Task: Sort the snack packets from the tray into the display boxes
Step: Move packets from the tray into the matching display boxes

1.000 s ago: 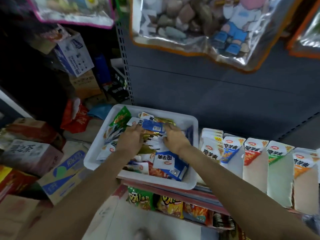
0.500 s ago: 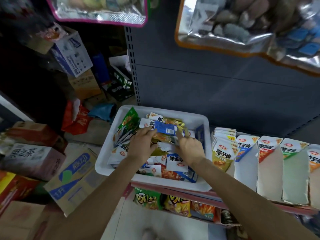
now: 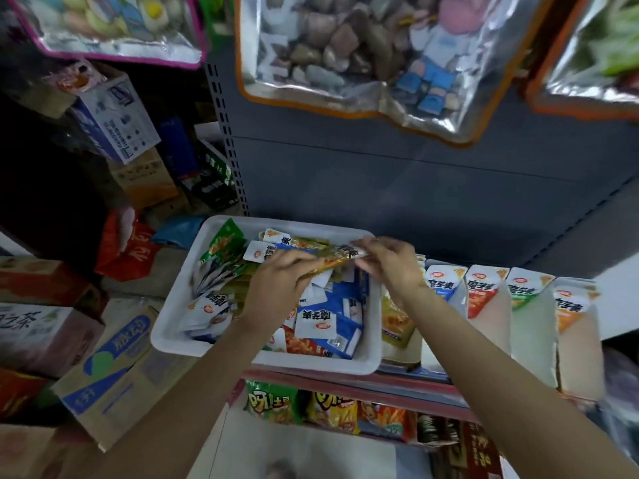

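A white tray [image 3: 375, 342] on the shelf holds several snack packets in blue, green, yellow and red. Above its middle, both hands hold a yellow-orange packet [image 3: 332, 261] lifted off the pile. My left hand [image 3: 280, 286] grips its left end and my right hand [image 3: 389, 262] pinches its white right end. To the right of the tray stands a row of display boxes: a yellow one [image 3: 397, 321] partly behind my right arm, then blue [image 3: 442, 281], red [image 3: 482, 292], green [image 3: 527, 288] and orange [image 3: 570, 305].
Cardboard cartons [image 3: 107, 361] are stacked on the floor at left. A lower shelf holds chip bags [image 3: 273, 402]. Big foil bags [image 3: 363, 50] hang overhead in front of the grey back panel [image 3: 415, 188].
Both hands have come up out of the tray's pile with the yellow-orange packet between them; my right hand has shifted right toward the display boxes.
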